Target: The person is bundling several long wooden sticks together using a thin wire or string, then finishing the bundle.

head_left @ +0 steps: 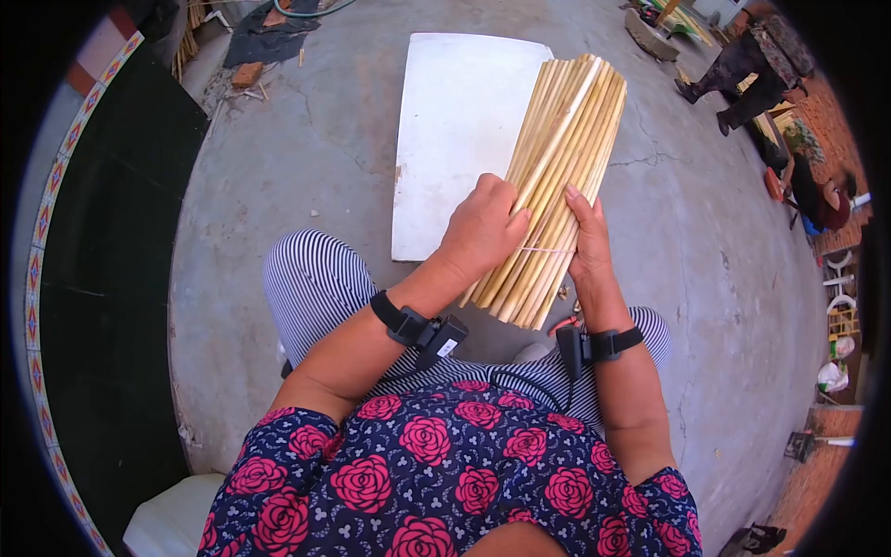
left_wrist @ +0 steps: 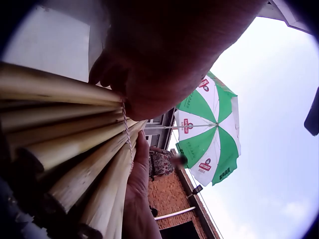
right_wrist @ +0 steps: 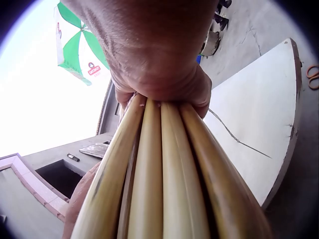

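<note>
A bundle of pale yellow sticks point(head_left: 566, 158), perhaps reed or cane stems, is held between both hands, tilted with its top to the right. A thin twisted string point(left_wrist: 126, 130) runs round it near the lower ends. My left hand point(head_left: 483, 223) grips the bundle's left side, its thumb across the front near the string. On the other side my right hand point(head_left: 591, 239) holds it with the thumb on the front; its other fingers are hidden behind the sticks. Cut stick ends fan out close below the left hand in the left wrist view.
A white board point(head_left: 455, 139) lies on the concrete floor under and behind the bundle. Red-handled scissors point(head_left: 562, 325) are by my feet. A standing person point(head_left: 752, 70) and a seated person point(head_left: 821, 190) are at the right. A green and white umbrella point(left_wrist: 209, 127) stands behind.
</note>
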